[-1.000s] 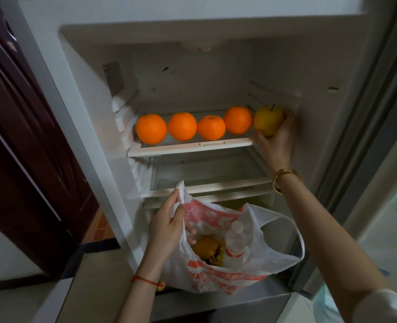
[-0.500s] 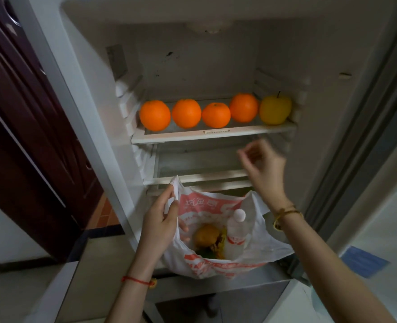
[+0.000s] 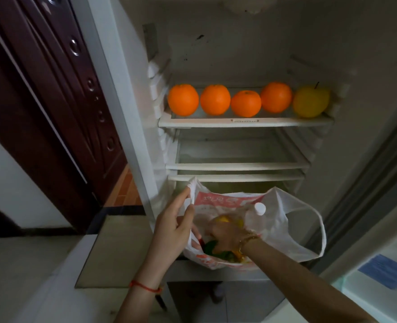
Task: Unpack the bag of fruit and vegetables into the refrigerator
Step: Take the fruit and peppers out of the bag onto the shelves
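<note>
Here, largest thing first:
Refrigerator [image 3: 132, 127]: standing open, its hard white shelves giving a flat place for round fruit that is likely to roll if set down carelessly.
Top shelf [image 3: 244, 122]: carrying four oranges [image 3: 246, 103] in a row with a yellow apple [image 3: 310, 102] at the right end, just beside the last orange; the shelf below is showing nothing on it.
Bag [image 3: 293, 231]: sitting at the bottom of the open compartment, on the ledge beneath the shelves; it is thin, soft printed plastic, sagging wherever nobody is holding it, so the mouth probably needs holding wide, and the loop handle at right is hanging slack.
Left hand [image 3: 171, 226]: pinching the near left rim of the bag between thumb and fingers, lifting it and keeping the mouth open.
Right hand [image 3: 227, 235]: reaching down inside the bag, fingers curled downward among the contents; whether they are closing on anything I cannot tell, since the picture is blurred there.
Bottle [image 3: 257, 213]: standing upright in the bag with a white cap, looking smooth-sided; judging by shape, it is best taken round the body.
Yellow fruit [image 3: 225, 219]: lying just beyond the right hand, probably firm and fairly light, suiting a whole-hand cupping hold.
Green leaves [image 3: 212, 248]: lying under the wrist, likely soft and easily crushed, so wanting a loose hold.
</note>
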The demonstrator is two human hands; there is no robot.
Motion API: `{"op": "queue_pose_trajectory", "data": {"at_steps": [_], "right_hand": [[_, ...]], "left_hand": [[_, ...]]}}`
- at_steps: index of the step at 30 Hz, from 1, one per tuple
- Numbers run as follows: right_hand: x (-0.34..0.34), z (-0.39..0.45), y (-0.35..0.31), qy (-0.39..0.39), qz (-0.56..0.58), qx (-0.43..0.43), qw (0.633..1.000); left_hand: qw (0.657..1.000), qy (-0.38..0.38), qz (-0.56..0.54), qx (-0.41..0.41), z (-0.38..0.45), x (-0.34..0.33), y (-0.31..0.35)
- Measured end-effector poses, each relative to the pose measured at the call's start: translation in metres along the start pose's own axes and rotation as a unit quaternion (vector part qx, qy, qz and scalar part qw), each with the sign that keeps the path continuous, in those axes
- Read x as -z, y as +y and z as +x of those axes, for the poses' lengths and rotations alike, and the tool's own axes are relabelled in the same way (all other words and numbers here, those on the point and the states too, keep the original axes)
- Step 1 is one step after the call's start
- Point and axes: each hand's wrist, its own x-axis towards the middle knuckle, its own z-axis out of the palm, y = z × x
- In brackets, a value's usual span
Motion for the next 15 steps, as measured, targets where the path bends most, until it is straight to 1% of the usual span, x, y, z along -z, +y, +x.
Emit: {"op": "queue_pose_trajectory", "data": {"at_steps": [1, 3, 4, 6, 9, 11, 13, 15], "right_hand": [[-0.008, 0.003, 0.0, -0.028, 0.005, 0.003, 1.0], [-0.018, 0.007, -0.001, -0.062, -0.04, 0.024, 0.997], [-0.022, 0.008, 0.0, -0.06, -0.07, 0.032, 0.995], [-0.025, 0.008, 0.0, -0.049, -0.087, 0.05, 0.994], [-0.026, 0.008, 0.004, -0.035, -0.057, 0.073, 0.995], [-0.023, 0.007, 0.01, -0.028, -0.024, 0.07, 0.997], [-0.012, 0.004, 0.015, -0.022, -0.008, 0.061, 0.998], [0.006, -0.001, 0.017, 0.003, 0.007, 0.065, 0.998]], "left_hand": [[1.0, 0.003, -0.002, -0.002, -0.002, 0.001, 0.0], [1.0, 0.011, 0.002, -0.005, -0.003, 0.002, -0.001], [1.0, 0.013, 0.009, -0.007, -0.004, 0.004, -0.001], [1.0, 0.014, 0.018, -0.012, -0.004, 0.005, -0.001], [1.0, 0.017, 0.019, -0.018, -0.003, 0.007, -0.003], [1.0, 0.017, 0.017, -0.017, 0.0, 0.008, -0.005], [1.0, 0.016, 0.016, -0.019, 0.002, 0.008, -0.005], [1.0, 0.016, 0.009, -0.014, 0.005, 0.009, -0.004]]}}
